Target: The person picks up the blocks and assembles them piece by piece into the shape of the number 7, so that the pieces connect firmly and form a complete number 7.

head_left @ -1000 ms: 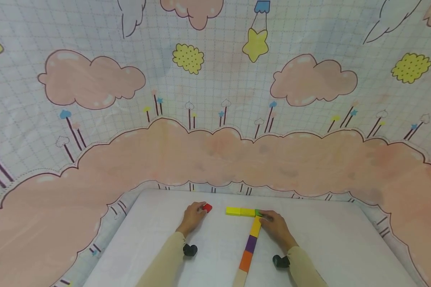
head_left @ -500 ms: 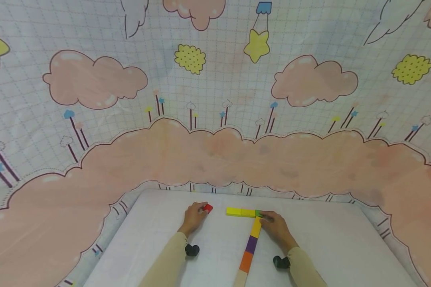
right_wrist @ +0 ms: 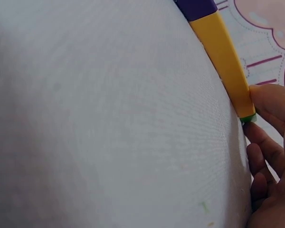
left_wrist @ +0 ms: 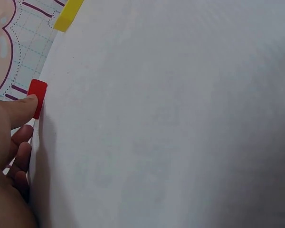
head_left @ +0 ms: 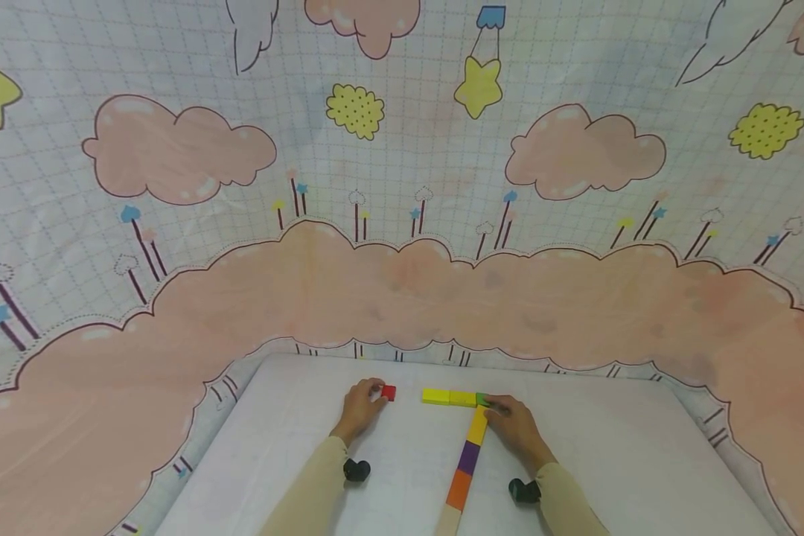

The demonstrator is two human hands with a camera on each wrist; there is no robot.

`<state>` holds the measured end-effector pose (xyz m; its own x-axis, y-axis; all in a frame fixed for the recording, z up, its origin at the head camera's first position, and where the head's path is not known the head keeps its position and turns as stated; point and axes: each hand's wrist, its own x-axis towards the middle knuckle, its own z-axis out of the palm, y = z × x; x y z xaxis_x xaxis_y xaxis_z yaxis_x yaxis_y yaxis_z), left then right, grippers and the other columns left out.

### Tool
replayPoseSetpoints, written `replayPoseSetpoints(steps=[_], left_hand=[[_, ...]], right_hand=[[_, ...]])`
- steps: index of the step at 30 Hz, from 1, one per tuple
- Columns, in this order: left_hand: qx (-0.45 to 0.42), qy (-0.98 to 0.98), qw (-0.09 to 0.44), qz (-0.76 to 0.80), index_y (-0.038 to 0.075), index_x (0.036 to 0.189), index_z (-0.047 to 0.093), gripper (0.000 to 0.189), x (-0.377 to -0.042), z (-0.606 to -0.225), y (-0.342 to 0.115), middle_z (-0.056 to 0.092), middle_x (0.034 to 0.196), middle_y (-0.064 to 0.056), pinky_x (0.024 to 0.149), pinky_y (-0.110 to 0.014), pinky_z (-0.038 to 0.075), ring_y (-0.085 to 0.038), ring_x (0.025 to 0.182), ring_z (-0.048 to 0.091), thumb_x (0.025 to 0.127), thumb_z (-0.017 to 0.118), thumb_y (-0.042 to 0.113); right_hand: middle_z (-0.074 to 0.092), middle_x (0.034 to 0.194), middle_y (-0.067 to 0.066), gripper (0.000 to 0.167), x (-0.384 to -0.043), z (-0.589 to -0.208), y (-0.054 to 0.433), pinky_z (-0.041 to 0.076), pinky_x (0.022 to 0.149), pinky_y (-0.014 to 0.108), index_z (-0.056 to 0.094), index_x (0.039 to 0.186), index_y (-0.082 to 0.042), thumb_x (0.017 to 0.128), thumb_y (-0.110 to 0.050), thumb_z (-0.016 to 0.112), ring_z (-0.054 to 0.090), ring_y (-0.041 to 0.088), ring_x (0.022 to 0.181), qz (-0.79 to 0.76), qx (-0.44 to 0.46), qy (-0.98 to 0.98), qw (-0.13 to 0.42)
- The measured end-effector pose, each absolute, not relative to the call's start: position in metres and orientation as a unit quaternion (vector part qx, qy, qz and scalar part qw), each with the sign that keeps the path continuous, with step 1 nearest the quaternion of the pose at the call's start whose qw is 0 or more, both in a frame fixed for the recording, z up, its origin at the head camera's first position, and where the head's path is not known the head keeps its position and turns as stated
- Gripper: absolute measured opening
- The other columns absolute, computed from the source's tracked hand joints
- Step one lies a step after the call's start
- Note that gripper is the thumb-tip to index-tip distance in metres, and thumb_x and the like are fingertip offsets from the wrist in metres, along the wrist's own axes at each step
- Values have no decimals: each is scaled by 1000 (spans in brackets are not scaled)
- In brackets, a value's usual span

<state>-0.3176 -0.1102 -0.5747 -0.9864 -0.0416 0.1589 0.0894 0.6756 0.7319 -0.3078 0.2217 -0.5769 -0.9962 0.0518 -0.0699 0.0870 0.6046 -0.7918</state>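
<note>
My left hand (head_left: 362, 409) pinches a small red block (head_left: 388, 393) to the left of a row of blocks. In the left wrist view the thumb lies on the face of the red block (left_wrist: 37, 97). My right hand (head_left: 517, 426) holds the green block (head_left: 482, 399) at the corner where two rows meet, its far end covered by the fingers. The thumb sits beside the end of a yellow-orange block (head_left: 478, 424). Two bright yellow blocks (head_left: 449, 397) run leftward from the green one, and a gap separates them from the red block.
From the corner, a purple block (head_left: 468, 457), an orange block (head_left: 458, 487) and a pale wooden block (head_left: 449, 519) continue toward the near edge. They lie end to end on a white tabletop (head_left: 616, 447). A cloud-patterned cloth (head_left: 409, 298) hangs behind the table.
The red block has turned in my left fingers, from a slanted position to nearly square with the yellow row. My right hand and the other blocks look unmoved.
</note>
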Motion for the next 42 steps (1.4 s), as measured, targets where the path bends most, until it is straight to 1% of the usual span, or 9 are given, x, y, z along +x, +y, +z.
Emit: replayPoseSetpoints(steps=[13,22,29,33,42], left_hand=[[0,-905,65,-421,8,118,61,30,-315,-572,-112,64,116,-10,102,-50,46,-30,113,55,90,71,15],[-5,-900,71,-430,8,119,60,31,-313,-571,-109,65,117,-11,101,-48,47,-27,111,57,90,70,13],[-20,-890,72,-450,8,120,60,32,-311,-568,-101,64,117,-11,101,-49,47,-28,111,56,90,70,12],[-21,-891,70,-447,9,120,60,31,-309,-567,-94,64,117,-9,101,-47,47,-26,112,56,90,70,13],[-31,-887,64,-457,8,120,60,31,-309,-565,-85,63,117,-9,100,-47,48,-26,111,57,90,69,12]], right_hand=[[56,140,11,34,-309,-578,221,33,111,61,65,126,-21,93,-26,64,45,35,133,-440,35,897,17],[56,139,12,34,-306,-576,223,33,112,61,66,126,-20,92,-26,65,46,36,133,-443,25,896,13],[56,140,11,34,-307,-576,223,33,112,60,66,126,-21,93,-26,65,46,35,133,-449,29,893,16],[56,139,11,33,-308,-577,224,33,112,61,66,125,-22,93,-27,65,46,35,133,-448,30,893,16],[56,139,11,33,-314,-581,227,33,112,60,66,125,-22,93,-29,65,46,35,133,-446,26,894,16]])
